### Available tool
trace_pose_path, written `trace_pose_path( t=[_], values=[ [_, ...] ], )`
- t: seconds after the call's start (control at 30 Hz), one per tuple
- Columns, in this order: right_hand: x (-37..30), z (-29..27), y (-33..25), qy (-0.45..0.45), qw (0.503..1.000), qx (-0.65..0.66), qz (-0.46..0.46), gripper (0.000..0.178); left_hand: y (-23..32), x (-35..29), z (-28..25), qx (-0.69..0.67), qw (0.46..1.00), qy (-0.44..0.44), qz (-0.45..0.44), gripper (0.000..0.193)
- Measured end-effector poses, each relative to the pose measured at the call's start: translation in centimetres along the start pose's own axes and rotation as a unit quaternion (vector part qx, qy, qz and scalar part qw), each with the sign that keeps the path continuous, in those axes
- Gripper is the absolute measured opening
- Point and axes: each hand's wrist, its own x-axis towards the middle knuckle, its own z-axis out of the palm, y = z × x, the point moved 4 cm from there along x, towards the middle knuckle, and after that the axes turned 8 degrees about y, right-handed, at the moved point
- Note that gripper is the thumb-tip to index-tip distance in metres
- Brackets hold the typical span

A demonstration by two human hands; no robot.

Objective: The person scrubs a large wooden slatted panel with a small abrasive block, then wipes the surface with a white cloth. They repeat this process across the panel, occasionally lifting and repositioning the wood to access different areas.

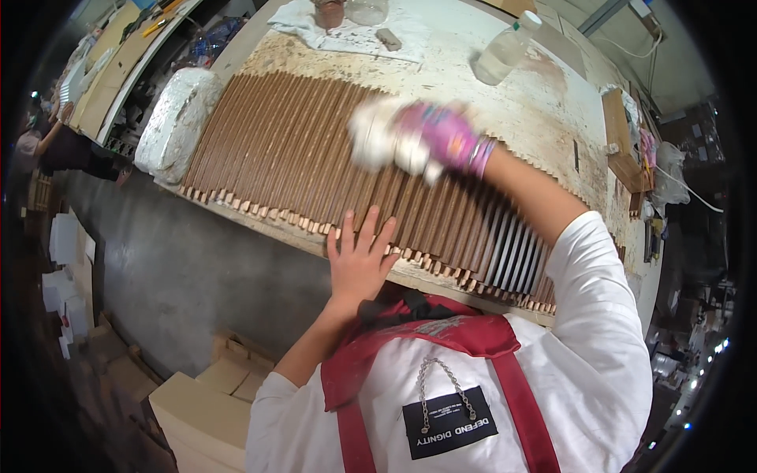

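Observation:
A long row of brown wooden strips (268, 138) lies side by side on the worktable, their pale ends along the near edge. My left hand (359, 260) is bare and rests on the near ends of the strips, fingers spread. In a purple and white glove, my right hand (445, 138) is over the middle of the row, smeared by motion. It grips a bunched white cloth (371, 134) against or just above the strips; contact is too blurred to tell. Some strips toward the right look shinier under the light.
A white wrapped block (180, 126) stands at the row's left end. Behind the row are a clear bottle (509, 51), a spread white cloth (303, 22) bearing jars, and a small grey-brown piece (388, 39). A wooden box (621, 138) sits right. Another person (51, 146) works far left.

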Motion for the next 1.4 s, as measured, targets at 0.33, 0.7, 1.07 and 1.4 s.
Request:
trace_pose_path(
  t=[0.33, 0.7, 1.07, 1.4],
  values=[
    [-3.8, 4.9, -13.6, -0.006, 0.989, -0.003, -0.148, 0.031, -6.4, 0.3, -1.6, 0.026, 0.994, -0.002, -0.103, 0.098],
    [-1.5, -7.2, -12.3, -0.060, 0.886, 0.442, -0.128, 0.037, -8.9, 1.4, -6.5, 0.082, 0.995, 0.042, -0.048, 0.076],
    [3.9, 6.4, -15.6, 0.040, 0.949, -0.086, -0.300, 0.039, -14.6, 3.6, -5.0, 0.051, 0.998, -0.019, 0.038, 0.062],
    [7.3, 5.6, -15.9, 0.064, 0.942, 0.055, -0.324, 0.032, -14.6, 3.8, -4.6, 0.002, 0.999, -0.007, 0.038, 0.067]
  ],
)
